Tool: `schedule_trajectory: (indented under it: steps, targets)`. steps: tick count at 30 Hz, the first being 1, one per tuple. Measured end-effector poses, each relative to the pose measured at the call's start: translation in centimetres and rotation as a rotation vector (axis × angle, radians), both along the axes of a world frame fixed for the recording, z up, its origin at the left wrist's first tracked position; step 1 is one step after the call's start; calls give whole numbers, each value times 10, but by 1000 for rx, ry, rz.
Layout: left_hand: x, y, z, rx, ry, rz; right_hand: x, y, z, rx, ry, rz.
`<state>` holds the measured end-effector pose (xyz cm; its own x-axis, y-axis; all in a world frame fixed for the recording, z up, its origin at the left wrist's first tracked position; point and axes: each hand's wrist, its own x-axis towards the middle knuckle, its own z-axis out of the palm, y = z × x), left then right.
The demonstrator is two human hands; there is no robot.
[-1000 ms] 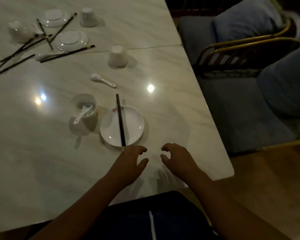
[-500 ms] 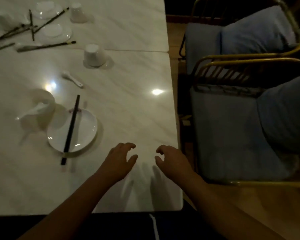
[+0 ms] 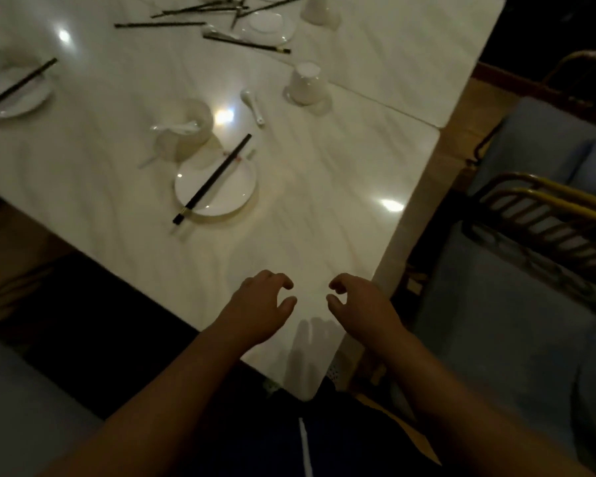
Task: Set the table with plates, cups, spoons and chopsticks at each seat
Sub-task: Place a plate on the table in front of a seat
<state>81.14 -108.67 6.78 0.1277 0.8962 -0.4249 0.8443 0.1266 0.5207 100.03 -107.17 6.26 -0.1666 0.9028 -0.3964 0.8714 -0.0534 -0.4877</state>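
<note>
**Items to be handled.** The nearest unplaced items are a loose spoon [image 3: 253,106] and an upturned cup [image 3: 307,84]. Both lie well ahead of the hands, the spoon ahead of the left hand and the cup ahead of the right.

- Both appear to be glazed white ceramic. Expect them to be light, rigid, slick and liable to chip.
- Take the spoon by its handle with a thumb-and-finger pinch.
- Take the cup around its side wall, then turn it upright.

**Finished setting.** Ahead and to the left of the left hand is a plate [image 3: 215,187] with dark chopsticks [image 3: 212,179] laid across it, their near end overhanging the rim. Just beyond the plate is an upright cup [image 3: 184,130] with a spoon inside it [image 3: 176,127]. The chopsticks are thin, stiff and likely to roll, so lift them as a pair near mid-length.

**Stock.** More chopsticks [image 3: 186,10], a small plate [image 3: 270,25] and another upturned cup [image 3: 319,10] lie at the far end of the table [image 3: 324,201].

**Grip state.**

- The left hand [image 3: 260,309] and the right hand [image 3: 362,304] are side by side, apart, over the near corner of the table.
- Both have loosely curled fingers with the thumbs clear.
- Neither holds anything.
- Whether the fingertips touch the surface cannot be determined.

**Surroundings.** A padded chair [image 3: 530,304] stands to the right of the right hand.
</note>
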Motion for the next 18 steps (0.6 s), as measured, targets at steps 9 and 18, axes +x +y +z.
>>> schedule_trajectory:
  steps: [9, 18]
  targets:
    - [-5, -13, 13, 114, -12, 261, 0, 45, 9, 103, 71, 127]
    - [61, 130, 7, 160, 28, 542, 45, 226, 6, 126, 112, 394]
